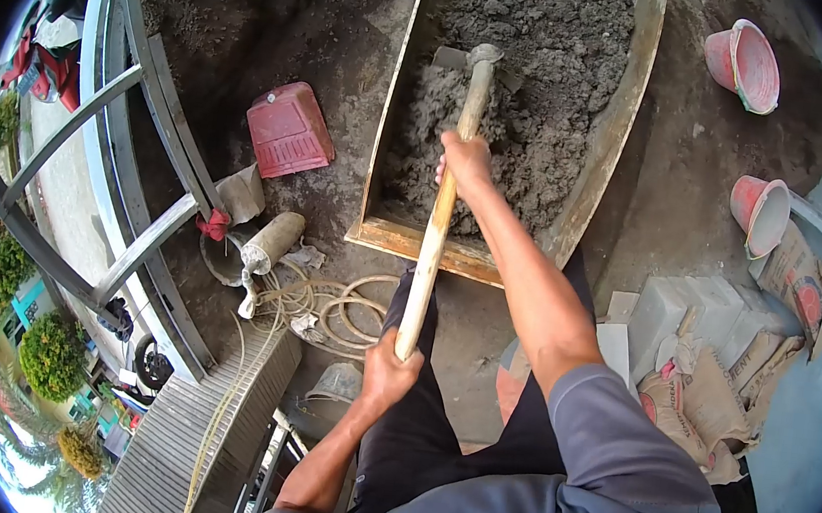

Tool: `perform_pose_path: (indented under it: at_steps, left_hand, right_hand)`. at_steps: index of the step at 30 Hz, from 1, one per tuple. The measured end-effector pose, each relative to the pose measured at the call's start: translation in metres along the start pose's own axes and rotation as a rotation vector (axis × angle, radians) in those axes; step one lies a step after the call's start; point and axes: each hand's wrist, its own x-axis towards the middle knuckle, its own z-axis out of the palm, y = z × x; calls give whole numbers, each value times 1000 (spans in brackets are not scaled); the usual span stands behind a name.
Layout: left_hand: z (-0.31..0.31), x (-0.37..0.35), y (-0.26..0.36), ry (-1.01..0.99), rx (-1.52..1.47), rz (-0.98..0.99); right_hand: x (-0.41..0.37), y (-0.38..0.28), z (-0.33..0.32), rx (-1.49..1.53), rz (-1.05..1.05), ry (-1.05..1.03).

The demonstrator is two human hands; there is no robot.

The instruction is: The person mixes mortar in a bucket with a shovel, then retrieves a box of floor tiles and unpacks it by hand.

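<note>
Right hand [466, 162] closed round the hoe handle [432, 249] at mid-length; left hand [387, 369] clenched on its butt end. Hoe blade [482, 61] rests in grey mortar [545, 120] inside one wooden box [606, 162], whose near wall crosses under the handle. Around: two pink buckets [751, 67], one red tray [289, 129], one coiled hose [325, 308].
</note>
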Motion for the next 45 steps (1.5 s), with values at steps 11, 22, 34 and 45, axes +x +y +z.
perform_pose_path:
  at_steps: [11,22,34,45]
  left_hand:
    - [6,99,129,35,-207,368]
    - [17,18,22,32,-88,2]
    - [78,97,208,-153,-197,416]
    - [31,10,51,-137,5,96]
  right_hand:
    - [-24,-256,-25,-87,-608,52]
    - [22,-30,12,-84,-55,47]
    - [-1,-303,-153,-110,-619,211]
    - [8,-45,-89,77,-11,180]
